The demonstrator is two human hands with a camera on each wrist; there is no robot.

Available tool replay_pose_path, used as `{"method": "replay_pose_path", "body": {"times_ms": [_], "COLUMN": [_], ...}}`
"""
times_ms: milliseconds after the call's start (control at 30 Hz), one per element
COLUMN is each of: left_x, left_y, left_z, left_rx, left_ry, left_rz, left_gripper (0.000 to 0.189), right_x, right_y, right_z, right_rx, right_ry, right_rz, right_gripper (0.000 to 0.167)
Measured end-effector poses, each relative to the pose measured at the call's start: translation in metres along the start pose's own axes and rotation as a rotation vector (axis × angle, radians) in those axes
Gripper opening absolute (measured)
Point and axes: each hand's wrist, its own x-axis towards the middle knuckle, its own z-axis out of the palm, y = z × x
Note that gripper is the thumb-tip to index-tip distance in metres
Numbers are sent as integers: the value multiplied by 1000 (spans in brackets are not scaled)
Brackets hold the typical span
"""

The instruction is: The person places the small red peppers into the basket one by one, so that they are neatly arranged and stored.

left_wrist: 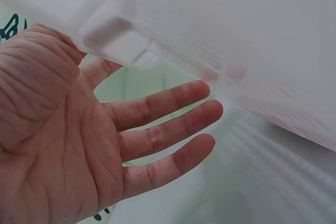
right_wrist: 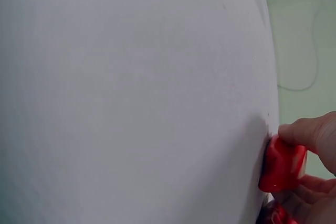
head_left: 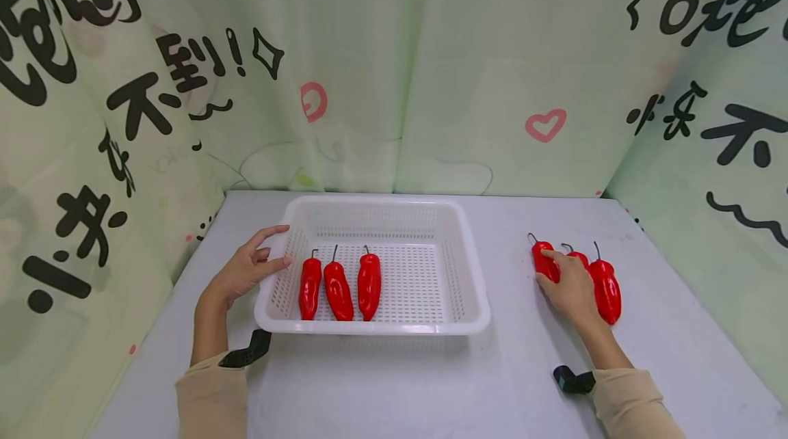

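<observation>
From my remote seat, I saw a lettered curtain point(head_left: 468, 70) behind one white worktop point(head_left: 382, 391), on which stood one white basket point(head_left: 369, 329). The person's left hand point(head_left: 246, 264) was at the basket's left side, its grip wide, fingers loosely spread against the wall; in the left wrist view the basket hid the thumb's tip from me. The right hand point(head_left: 569, 292) had a narrow grip, pinching the held pepper point(head_left: 544, 260) at the right of the worktop, stem to the far left; I could not tell whether it touched the surface. I counted six red peppers: three basket peppers point(head_left: 338, 288), long axes front to back, stems away from the person, and three on the right. There, the hand mostly covered the middle pepper point(head_left: 580, 258), while the rightmost pepper point(head_left: 606, 290) slanted slightly, its stem pointing away.
</observation>
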Motion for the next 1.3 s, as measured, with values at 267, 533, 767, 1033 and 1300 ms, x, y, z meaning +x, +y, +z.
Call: {"method": "replay_pose_path", "body": {"times_ms": [267,533,767,1033,1300], "left_x": [0,0,-1,-2,0], "left_y": [0,-1,0,2,-1], "left_z": [1,0,1,1,1], "left_rx": [-2,5,-2,-12,-17], "left_ry": [0,9,4,-1,3], "left_rz": [1,-12,-6,3,1], "left_gripper": [74,72,73,74,72], "right_x": [0,-2,-3,-4,-6], "right_y": [4,1,-6,-16,-24], "right_z": [2,2,-1,-6,-8], "right_rx": [14,36,51,74,88], "right_ry": [18,50,91,118,145], "right_rz": [-17,-5,-19,-46,-80], "right_gripper": [64,59,56,59,61]}}
